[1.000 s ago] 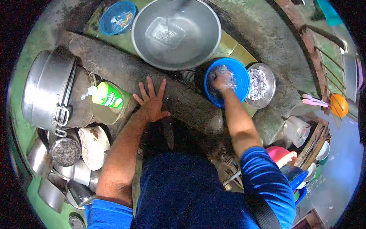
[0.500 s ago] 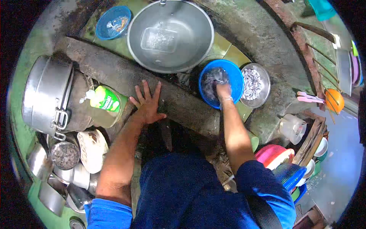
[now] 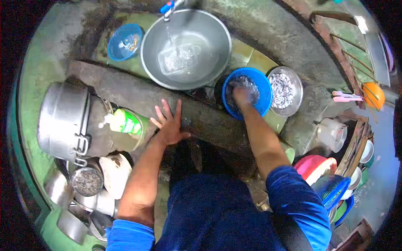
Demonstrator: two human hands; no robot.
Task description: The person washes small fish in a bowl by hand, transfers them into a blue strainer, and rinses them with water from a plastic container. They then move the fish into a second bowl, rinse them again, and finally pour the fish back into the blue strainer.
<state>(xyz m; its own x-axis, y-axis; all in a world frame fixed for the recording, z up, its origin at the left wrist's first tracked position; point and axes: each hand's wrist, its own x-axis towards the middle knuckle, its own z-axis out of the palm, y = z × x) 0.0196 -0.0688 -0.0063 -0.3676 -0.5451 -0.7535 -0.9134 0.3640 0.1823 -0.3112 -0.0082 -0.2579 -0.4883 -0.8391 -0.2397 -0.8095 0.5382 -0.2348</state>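
Observation:
My left hand (image 3: 169, 127) lies flat on the grey concrete ledge (image 3: 217, 121), fingers spread, holding nothing. My right hand (image 3: 240, 95) reaches down into a blue plastic basin (image 3: 268, 90). Churned water and a dark, silvery mass (image 3: 251, 85) surround it there, and its fingers are hidden. Touching the basin's right side, a metal bowl (image 3: 298, 90) contains many small silvery-white pieces, too small to name for certain. Behind the ledge stands a big grey metal basin (image 3: 217, 54); a clear plastic container (image 3: 178, 58) sits in it under running water.
A blue-handled tap (image 3: 167, 8) is above the big basin. To its left rests a small blue bowl (image 3: 125, 42) with scraps. A lidded metal pot (image 3: 63, 121), a green-labelled bottle (image 3: 127, 122) and stacked pans (image 3: 88, 182) crowd the left. Pink tongs (image 3: 346, 97) hang at right.
My right hand has shifted within the blue basin, stirring the water. The view has tilted, bringing the tap's blue handle into sight. My left hand stays on the ledge.

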